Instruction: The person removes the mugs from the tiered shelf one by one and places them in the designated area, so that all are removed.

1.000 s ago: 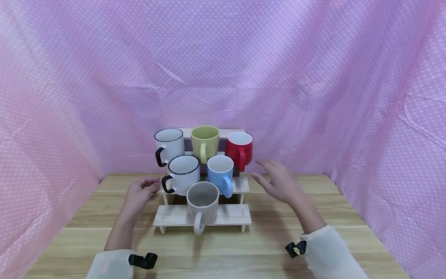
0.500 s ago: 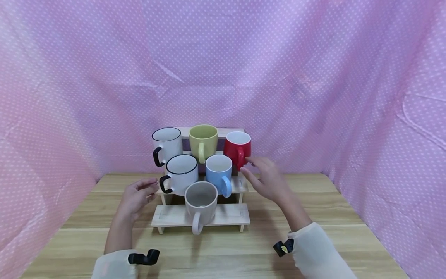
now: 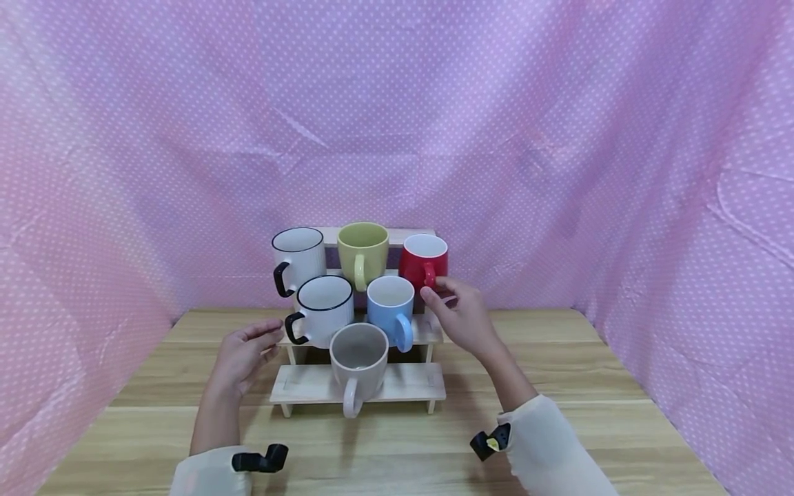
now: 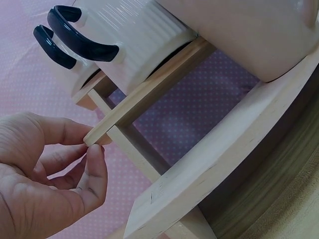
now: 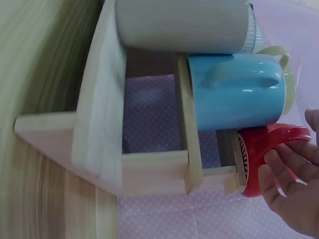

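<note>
A red mug (image 3: 414, 265) with a white inside stands on the top tier of a wooden stepped rack (image 3: 298, 386), at its right end. My right hand (image 3: 462, 317) holds its handle; in the right wrist view the fingers (image 5: 285, 167) curl through beside the red mug (image 5: 256, 154). On the left, my left hand (image 3: 248, 351) pinches the end of the rack's middle tier (image 4: 107, 124) between thumb and fingers. Nearest to that hand is a black-rimmed white mug (image 3: 325, 317) with a black handle (image 4: 75, 42).
Another black-rimmed white mug (image 3: 300, 251) and a yellow-green mug (image 3: 366, 258) share the top tier. A light blue mug (image 3: 387, 310) is on the middle tier, and a beige mug (image 3: 360, 362) on the lowest. Pink dotted cloth (image 3: 397, 138) hangs behind the wooden table (image 3: 397, 455).
My right hand has moved left from beside the rack to the red mug's handle, and its fingers have closed there. The left hand stays at the rack's edge.
</note>
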The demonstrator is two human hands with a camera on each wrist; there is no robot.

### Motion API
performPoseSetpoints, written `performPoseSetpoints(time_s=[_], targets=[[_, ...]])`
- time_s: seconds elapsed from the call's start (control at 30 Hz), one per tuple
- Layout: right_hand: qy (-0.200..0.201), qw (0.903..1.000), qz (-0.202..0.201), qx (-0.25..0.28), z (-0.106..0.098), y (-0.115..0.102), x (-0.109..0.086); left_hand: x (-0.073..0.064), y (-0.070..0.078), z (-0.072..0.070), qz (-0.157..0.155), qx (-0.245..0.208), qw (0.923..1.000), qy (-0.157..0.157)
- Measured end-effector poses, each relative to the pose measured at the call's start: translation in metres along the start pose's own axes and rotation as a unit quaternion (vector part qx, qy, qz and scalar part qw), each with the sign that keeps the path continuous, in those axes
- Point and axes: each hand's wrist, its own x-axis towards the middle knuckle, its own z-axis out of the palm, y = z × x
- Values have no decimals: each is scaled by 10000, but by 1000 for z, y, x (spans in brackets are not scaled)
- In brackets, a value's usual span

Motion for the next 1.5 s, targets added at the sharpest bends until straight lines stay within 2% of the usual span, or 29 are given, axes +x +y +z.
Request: performPoseSetpoints(time_s=[0.1,0.2,0.33,0.47,0.53,0.6,0.73,1.0,1.23,1.4,1.5], targets=[[3,9964,604,597,0,-2,2,0,0,0,10,-28,10000,3],[-64,9841,1218,1295,-1,-6,6,0,1,0,29,-53,10000,-1],[-169,9549,1898,2279,-4,-12,10,-1,2,0,44,-67,10000,-12],[-182,9243,2410,2954,-7,-20,14,-1,1,1,48,-104,9999,-31],[-139,9133,2611,3122,-9,-24,16,-1,0,1,37,-134,9999,-40],[-130,9066,2750,3199,-10,-27,17,-1,0,2,27,-151,9999,-44],[-143,9033,2926,3134,-12,-31,19,-1,0,2,25,-117,9999,6],[-178,9074,2957,2980,-21,-28,18,0,-1,2,6,-51,10000,-1],[-208,9276,2662,2613,-34,-21,17,1,0,3,-67,-39,10000,44],[-346,9245,2676,2691,-42,-20,17,0,0,2,-66,-53,10000,51],[-457,9265,2642,2641,-45,-19,17,-1,-1,1,-69,-83,9999,53]])
